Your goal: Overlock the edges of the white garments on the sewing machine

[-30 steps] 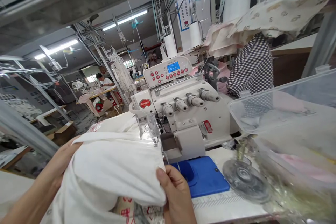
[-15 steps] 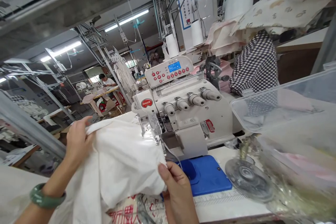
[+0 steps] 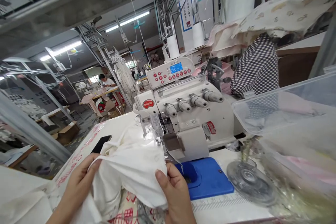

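- Pinched bunched white cotton cloth (image 3: 126, 171) in a narrow left grip (image 3: 78, 182).
- Held its edge in a narrow right grip (image 3: 175, 192), just beside the steel presser foot (image 3: 151, 129) of the cream overlock machine (image 3: 183, 112).
- Showed no finished seam yet.

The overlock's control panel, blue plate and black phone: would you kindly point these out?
Control panel (image 3: 170, 72): head view, on its buttons.
Blue plate (image 3: 208, 182): head view, on its flat top.
Black phone (image 3: 101, 144): head view, on its uncovered end.
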Available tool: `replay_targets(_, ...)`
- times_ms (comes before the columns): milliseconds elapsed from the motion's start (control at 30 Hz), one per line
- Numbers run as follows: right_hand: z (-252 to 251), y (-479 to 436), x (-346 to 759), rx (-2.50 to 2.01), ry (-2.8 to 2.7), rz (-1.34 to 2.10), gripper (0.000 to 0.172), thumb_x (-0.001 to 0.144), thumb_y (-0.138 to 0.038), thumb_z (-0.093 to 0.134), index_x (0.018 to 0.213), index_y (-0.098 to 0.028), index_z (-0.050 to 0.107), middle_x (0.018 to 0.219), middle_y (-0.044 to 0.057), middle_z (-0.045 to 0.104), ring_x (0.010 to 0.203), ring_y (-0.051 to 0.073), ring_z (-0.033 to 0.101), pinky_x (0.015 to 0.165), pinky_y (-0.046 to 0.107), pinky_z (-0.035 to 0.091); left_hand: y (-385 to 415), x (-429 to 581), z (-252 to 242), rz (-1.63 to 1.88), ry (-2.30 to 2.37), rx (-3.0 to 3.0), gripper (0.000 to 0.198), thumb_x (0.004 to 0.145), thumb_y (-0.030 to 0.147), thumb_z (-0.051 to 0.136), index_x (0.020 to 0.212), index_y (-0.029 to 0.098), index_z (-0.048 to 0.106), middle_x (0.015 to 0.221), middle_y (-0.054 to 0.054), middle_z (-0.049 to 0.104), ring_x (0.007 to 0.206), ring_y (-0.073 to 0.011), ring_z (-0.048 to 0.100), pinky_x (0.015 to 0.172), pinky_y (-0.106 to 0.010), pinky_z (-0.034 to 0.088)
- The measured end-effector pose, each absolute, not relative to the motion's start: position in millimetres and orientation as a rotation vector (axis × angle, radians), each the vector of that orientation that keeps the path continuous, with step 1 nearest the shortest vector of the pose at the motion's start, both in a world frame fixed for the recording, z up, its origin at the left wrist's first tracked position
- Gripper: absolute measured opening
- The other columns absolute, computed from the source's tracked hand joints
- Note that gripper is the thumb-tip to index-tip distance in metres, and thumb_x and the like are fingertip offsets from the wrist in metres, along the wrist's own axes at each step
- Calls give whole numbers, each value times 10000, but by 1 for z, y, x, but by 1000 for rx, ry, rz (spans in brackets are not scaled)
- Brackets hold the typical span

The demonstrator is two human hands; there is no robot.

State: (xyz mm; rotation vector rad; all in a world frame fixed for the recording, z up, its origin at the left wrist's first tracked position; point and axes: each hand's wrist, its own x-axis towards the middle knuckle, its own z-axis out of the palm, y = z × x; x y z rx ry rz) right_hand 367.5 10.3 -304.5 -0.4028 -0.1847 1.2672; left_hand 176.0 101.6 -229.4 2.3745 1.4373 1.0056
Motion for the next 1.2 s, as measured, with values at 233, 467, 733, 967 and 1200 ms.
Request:
replay_targets(233, -307, 9, 374, -479, -183, 1248, 404, 463, -397, 845, 550, -143, 543, 498, 7, 596, 445, 91, 465, 432, 172, 357, 115, 180, -220, 935, 1403, 2456, 393, 732, 573, 472, 687, 204, 600, 722, -20, 650, 694, -183, 592, 617, -188, 475)
replay_targets(467, -304, 10, 376, -408, -130, 1248, 363, 492, -358, 845, 530, -141, 556, 474, -18, 550, 462, 78, 445, 443, 156, 347, 137, 186, -181, 719, 1339, 2656, 376, 713, 544, 494, 671, 206, 654, 689, -11, 670, 651, -170, 599, 614, -193, 464)
replay_targets(733, -310, 7, 373, -376, -219, 1228, 333, 549, -378, 815, 577, -149, 574, 527, -20, 555, 489, 77, 428, 487, 166, 349, 130, 194, -205, 959, 1435, 2216, 408, 702, 594, 512, 742, 197, 595, 732, 3, 630, 701, -169, 579, 620, -210, 472)
replay_targets(967, -309, 2, 376, -467, -244, 1239, 360, 562, -434, 798, 606, -150, 581, 493, -22, 542, 485, 86, 450, 473, 158, 350, 133, 210, -188, 949, 1561, 2415, 384, 766, 537, 408, 761, 192, 575, 667, -2, 585, 659, -174, 552, 594, -234, 427)
replay_targets(1200, -309, 11, 384, -583, -190, 1164, 382, 483, -412, 837, 596, -126, 609, 523, -11, 554, 484, 81, 435, 459, 154, 342, 128, 219, -199, 1107, 1437, 3052, 422, 809, 488, 370, 994, 154, 549, 924, -113, 596, 883, -263, 528, 768, -364, 390)
